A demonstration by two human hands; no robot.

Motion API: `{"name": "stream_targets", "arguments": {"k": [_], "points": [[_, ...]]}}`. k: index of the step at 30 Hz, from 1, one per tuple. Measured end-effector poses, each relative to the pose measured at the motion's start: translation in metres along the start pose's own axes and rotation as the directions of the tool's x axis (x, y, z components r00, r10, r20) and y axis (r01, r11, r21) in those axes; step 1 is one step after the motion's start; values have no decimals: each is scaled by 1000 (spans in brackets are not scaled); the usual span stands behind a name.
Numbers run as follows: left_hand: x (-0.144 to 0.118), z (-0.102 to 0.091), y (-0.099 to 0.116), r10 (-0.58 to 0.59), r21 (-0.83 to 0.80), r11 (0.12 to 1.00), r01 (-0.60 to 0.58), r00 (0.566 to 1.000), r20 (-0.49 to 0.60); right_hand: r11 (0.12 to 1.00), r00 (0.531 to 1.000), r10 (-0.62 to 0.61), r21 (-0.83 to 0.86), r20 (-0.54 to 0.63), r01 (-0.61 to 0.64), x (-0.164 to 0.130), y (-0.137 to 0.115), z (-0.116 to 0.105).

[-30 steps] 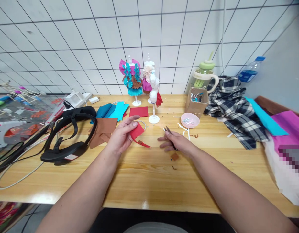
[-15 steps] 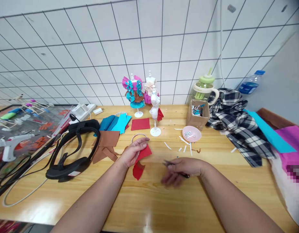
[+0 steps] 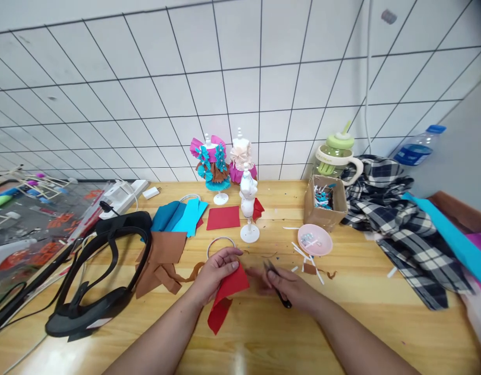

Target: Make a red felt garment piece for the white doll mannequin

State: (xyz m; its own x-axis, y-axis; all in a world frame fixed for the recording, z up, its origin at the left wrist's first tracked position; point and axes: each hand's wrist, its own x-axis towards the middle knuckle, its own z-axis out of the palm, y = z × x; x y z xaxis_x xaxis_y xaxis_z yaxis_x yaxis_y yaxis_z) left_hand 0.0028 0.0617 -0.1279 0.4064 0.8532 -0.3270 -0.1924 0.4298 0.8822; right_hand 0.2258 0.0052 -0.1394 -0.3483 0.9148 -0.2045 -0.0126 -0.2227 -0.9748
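My left hand (image 3: pixel 218 275) pinches a folded piece of red crepe paper (image 3: pixel 233 285) between thumb and fingers, its lower end hanging toward the wood. To the right, my right hand (image 3: pixel 288 286) is closed on small dark scissors (image 3: pixel 281 298), partly hidden by the palm; its outer fingers are blurred, reaching toward the red paper. Just beyond my left hand lies a metal ring (image 3: pixel 220 239). A bare white mini dress form (image 3: pixel 248 200) stands behind the hands. A small brown scrap (image 3: pixel 309 269) lies among white strips (image 3: pixel 317 271) right of my right hand.
Two dressed mini forms (image 3: pixel 212 169) stand at the wall. Left are a black headset strap (image 3: pixel 103 229), brown sheets (image 3: pixel 168 247) and blue sheets (image 3: pixel 189 216). Right are a pink dish (image 3: pixel 322 246), a cardboard box (image 3: pixel 325 216), a green-lidded cup (image 3: pixel 336 156) and plaid cloth (image 3: pixel 396 229).
The brown scrap that was by the red paper now lies near the pink dish. My right hand has moved toward the red paper with the scissors. The view has shifted upward.
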Motion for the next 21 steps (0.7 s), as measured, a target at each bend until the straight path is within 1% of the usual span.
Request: {"name": "stream_targets", "arguments": {"k": [1, 3, 5, 6, 8, 9, 11, 13, 16, 18, 21], "points": [[-1, 0, -1, 27, 38, 999, -27, 1000, -10, 999, 999, -42, -30, -21, 41, 1, 1, -2], [-2, -1, -4, 100, 135, 986, -96, 995, -20, 982, 977, -165, -109, -133, 152, 4, 2, -8], [-3, -2, -6, 156, 226, 962, -152, 988, -1, 948, 921, -289, -208, -260, 239, 7, 3, -14], [-3, -2, -8, 176, 261, 949, -175, 984, 19, 927, 890, -344, -256, -300, 273, 8, 4, -16], [-3, -2, -10, 209, 314, 924, -216, 976, 58, 886, 839, -429, -336, -336, 318, 9, 6, -18], [-3, -2, -11, 225, 335, 912, -236, 972, 70, 871, 826, -453, -365, -337, 328, 10, 7, -17], [-2, 0, -13, 256, 367, 892, -264, 964, 73, 875, 831, -438, -375, -341, 307, 10, 8, -15], [-2, 3, -14, 276, 386, 879, -280, 959, 68, 899, 852, -382, -360, -359, 251, 9, 7, -13], [-1, 7, -14, 307, 400, 865, -302, 950, 54, 879, 835, -381, -436, -396, 194, 7, 3, -14], [-1, 9, -14, 324, 403, 860, -312, 945, 40, 851, 821, -411, -490, -396, 190, 7, 1, -16], [-1, 10, -14, 342, 418, 851, -320, 939, 22, 824, 812, -437, -533, -385, 191, 9, 1, -17]]}}
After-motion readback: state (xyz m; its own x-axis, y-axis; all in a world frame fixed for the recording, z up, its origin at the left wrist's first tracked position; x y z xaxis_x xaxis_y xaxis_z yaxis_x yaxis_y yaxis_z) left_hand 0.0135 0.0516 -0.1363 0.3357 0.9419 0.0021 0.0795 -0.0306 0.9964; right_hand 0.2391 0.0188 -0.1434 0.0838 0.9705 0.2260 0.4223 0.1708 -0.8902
